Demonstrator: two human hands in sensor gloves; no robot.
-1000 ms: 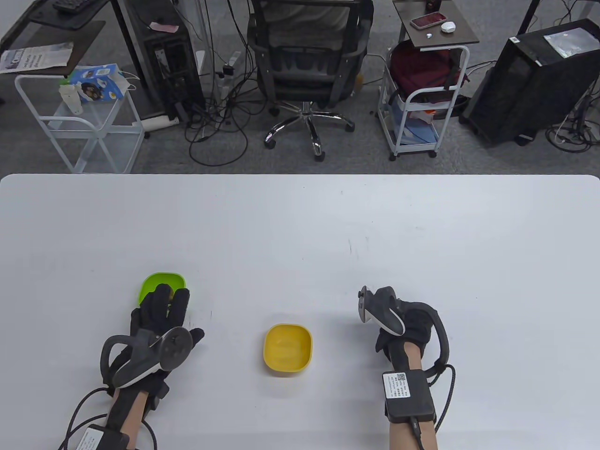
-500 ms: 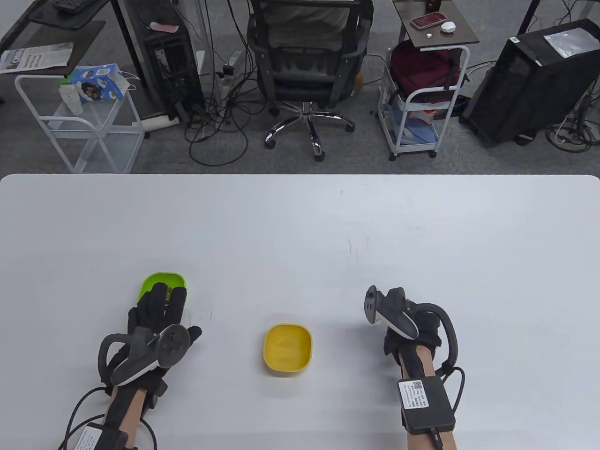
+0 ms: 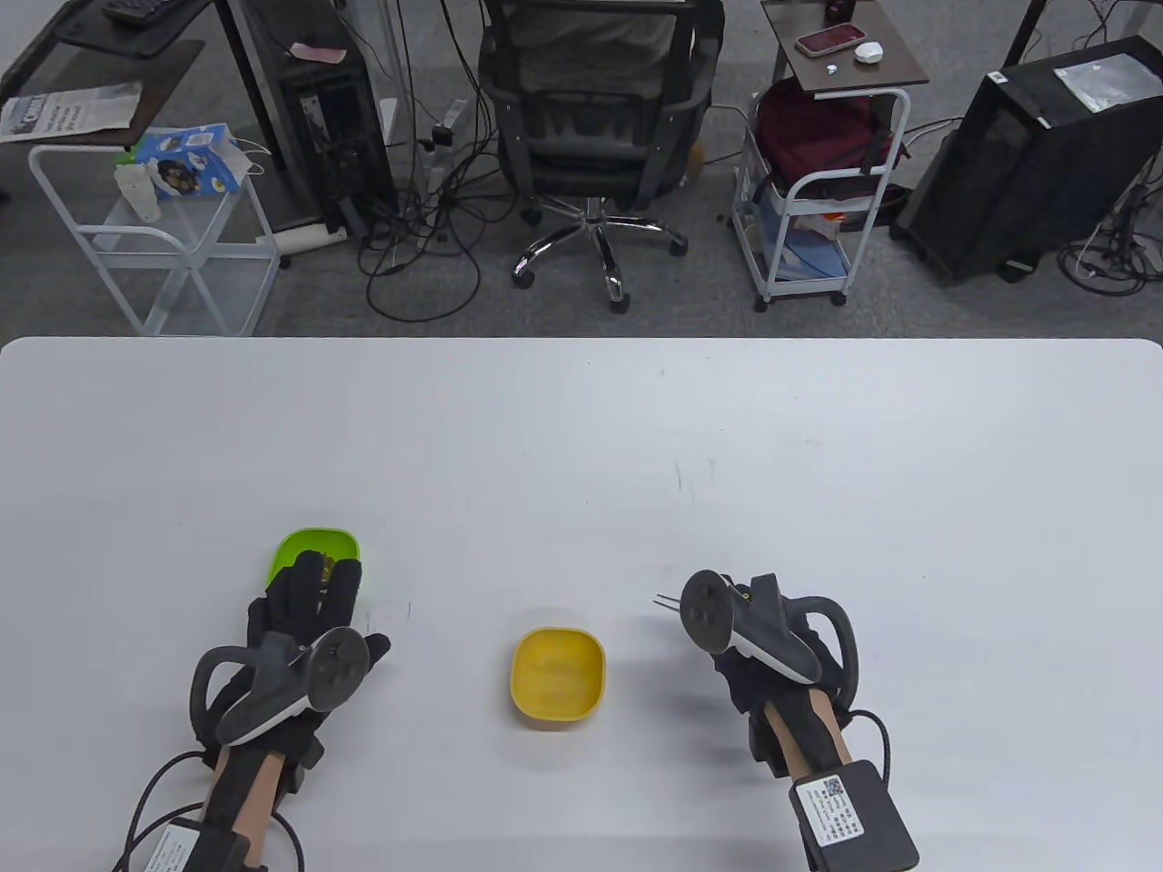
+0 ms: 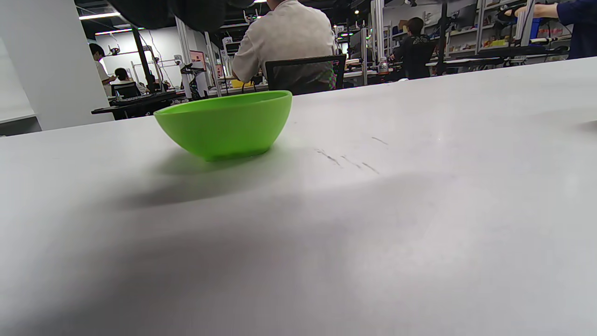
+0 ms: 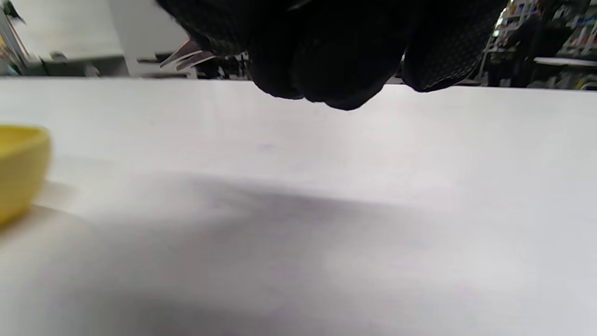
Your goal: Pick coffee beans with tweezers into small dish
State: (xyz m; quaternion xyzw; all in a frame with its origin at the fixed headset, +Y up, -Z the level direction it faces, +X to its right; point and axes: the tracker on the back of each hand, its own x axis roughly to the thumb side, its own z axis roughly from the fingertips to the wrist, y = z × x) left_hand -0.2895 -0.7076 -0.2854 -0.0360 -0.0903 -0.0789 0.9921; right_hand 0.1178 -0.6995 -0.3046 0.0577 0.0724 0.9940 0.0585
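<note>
Two bowls [image 3: 557,674] on white table [image 3: 581,427]; office chair [image 3: 595,118] behind.

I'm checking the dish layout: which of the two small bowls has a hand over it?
The green bowl: the left hand reaches over its near rim, while the yellow bowl sits uncovered between both hands.

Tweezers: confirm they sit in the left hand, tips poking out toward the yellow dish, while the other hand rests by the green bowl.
Wrong hand. The tweezers are held in the right hand, tips pointing toward the yellow dish, as the table view shows. It is the left hand that rests by the green bowl.
</note>
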